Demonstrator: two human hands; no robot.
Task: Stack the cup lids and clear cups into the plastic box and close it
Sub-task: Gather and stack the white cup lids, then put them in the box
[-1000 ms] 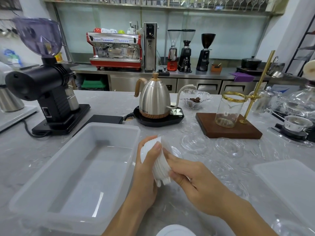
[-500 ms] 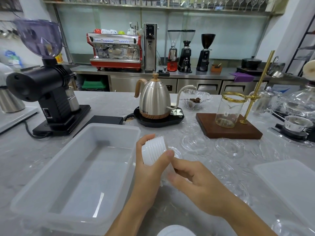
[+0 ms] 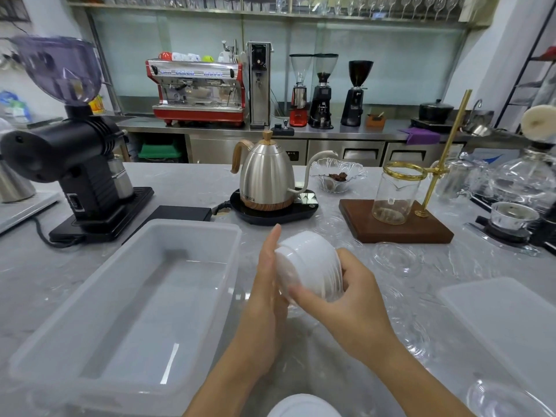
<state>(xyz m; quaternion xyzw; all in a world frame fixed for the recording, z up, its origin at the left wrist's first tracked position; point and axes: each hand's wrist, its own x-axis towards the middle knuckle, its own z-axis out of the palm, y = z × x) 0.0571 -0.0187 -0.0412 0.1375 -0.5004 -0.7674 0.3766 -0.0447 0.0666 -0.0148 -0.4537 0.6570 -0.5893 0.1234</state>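
A stack of white cup lids point(image 3: 310, 263) lies on its side in the air just right of the translucent plastic box point(image 3: 126, 299), which stands open with nothing in it. My right hand point(image 3: 346, 299) grips the stack from the right, fingers curled round its rim. My left hand point(image 3: 267, 281) presses flat against the stack's left end, fingers straight. Several clear dome lids point(image 3: 394, 257) lie scattered on the marble counter to the right. The box's lid point(image 3: 508, 323) rests flat at the right edge. Another white lid point(image 3: 301, 406) shows at the bottom edge.
A steel gooseneck kettle point(image 3: 267, 179) on its black base stands behind my hands. A black coffee grinder point(image 3: 75, 164) sits at the far left, a wooden pour-over stand with a glass beaker point(image 3: 394, 203) at the right. A black scale point(image 3: 177, 213) lies behind the box.
The lid stack has turned onto its side and risen a little. My left hand went from gripping it to pressing flat on its end; my right hand now wraps the rim.
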